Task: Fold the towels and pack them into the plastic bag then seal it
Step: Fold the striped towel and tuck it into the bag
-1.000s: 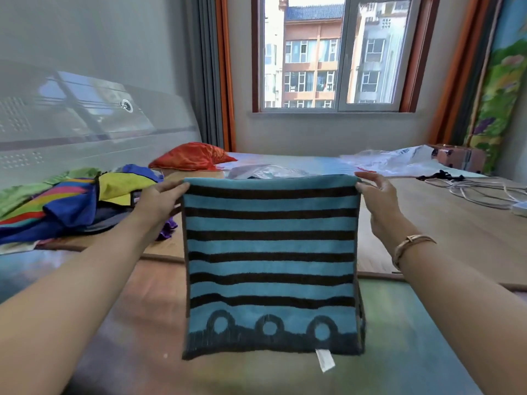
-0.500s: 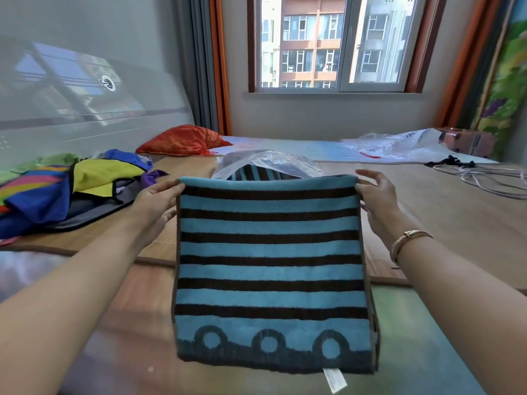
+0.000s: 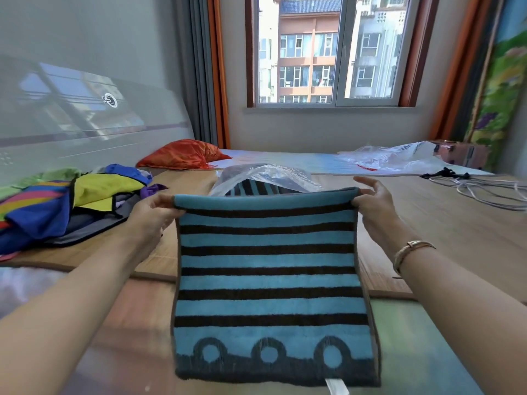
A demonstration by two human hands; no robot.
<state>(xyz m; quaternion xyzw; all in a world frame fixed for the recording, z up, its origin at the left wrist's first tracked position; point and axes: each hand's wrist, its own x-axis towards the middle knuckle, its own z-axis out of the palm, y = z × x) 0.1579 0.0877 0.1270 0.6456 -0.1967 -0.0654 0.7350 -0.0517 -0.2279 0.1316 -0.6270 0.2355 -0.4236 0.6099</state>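
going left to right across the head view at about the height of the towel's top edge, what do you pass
pile of coloured cloths → left hand → striped towel, with the plastic bag just behind its top edge → right hand → white cables

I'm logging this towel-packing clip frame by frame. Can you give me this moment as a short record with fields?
held item: striped towel, blue and dark, hanging folded
left hand: pinches the towel's top left corner
right hand: holds the top right corner
plastic bag: behind the towel, open, with a striped towel showing inside
left of bag: pile of colourful cloths
far right: cables
task stage: bag not yet sealed
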